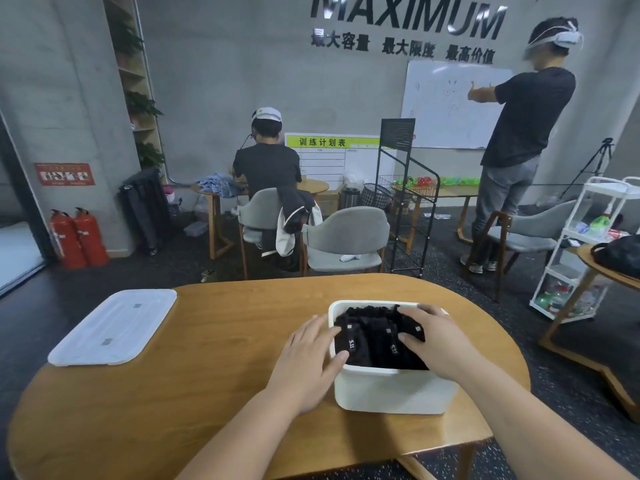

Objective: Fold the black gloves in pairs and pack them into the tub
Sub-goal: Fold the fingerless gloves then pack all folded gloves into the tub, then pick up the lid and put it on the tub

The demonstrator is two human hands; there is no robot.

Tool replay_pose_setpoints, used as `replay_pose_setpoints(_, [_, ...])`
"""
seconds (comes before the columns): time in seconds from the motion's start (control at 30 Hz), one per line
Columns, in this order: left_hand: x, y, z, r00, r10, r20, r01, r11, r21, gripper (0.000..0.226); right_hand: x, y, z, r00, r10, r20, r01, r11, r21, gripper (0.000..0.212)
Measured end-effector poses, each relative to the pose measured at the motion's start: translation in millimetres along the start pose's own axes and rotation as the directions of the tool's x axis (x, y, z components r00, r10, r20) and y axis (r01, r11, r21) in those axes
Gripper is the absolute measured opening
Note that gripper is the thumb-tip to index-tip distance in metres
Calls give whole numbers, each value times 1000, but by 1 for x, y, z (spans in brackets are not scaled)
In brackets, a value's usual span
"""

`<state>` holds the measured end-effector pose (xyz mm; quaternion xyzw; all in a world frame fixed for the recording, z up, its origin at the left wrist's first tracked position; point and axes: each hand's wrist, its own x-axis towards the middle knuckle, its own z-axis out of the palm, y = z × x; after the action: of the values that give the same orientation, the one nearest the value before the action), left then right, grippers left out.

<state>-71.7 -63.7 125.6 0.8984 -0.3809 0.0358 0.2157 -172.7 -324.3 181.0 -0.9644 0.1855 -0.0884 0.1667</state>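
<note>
On the counter [225, 358], the black gloves [374, 341] are sitting packed inside the tub [391, 393]. The left hand [311, 351] and right hand [429, 337] are pressing them down with flat, open fingers, gripping nothing, likely tamping the pile so the lid [114, 327] fits.

White lid [112, 327] lies flat at left end of wooden table [207, 393]. Two red fire extinguishers [86, 240] stand against wall. Grey chair [346, 233] beyond table.

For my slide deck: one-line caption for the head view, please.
Left hand and right hand press black gloves into the white tub on a wooden table, lid set aside.
</note>
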Motion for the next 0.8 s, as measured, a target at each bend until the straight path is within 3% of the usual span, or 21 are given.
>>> replay_pose_setpoints(0.17, [-35, -48, -2, 990, -139, 15, 138, 989, 56, 64, 4, -62, 18, 993, -111, -32, 111, 994, 6, 55])
replay_pose_setpoints(0.33, [-83, -107, -5, 953, -301, 43, 297, 952, 79, 99, 2, -126, 60, 958, -281, -59, 284, 958, 42, 57])
replay_pose_setpoints(0.43, [-113, -140, -9, 920, -390, 34, 384, 916, 117, 101, -3, -165, 93, 928, -370, -43, 373, 925, 73, 58])
replay_pose_setpoints(0.5, [-131, -160, -13, 892, -450, 32, 442, 887, 135, 98, -8, -190, 116, 911, -413, 19, 410, 909, 75, 60])
replay_pose_setpoints(0.63, [-163, -198, -16, 843, -538, 27, 527, 834, 161, 67, -18, -217, 165, 888, -418, 192, 417, 908, 46, 62])
replay_pose_setpoints(0.8, [-191, -224, -15, 817, -577, 14, 572, 812, 113, 63, -8, -223, 210, 866, -343, 364, 375, 927, -19, 70])
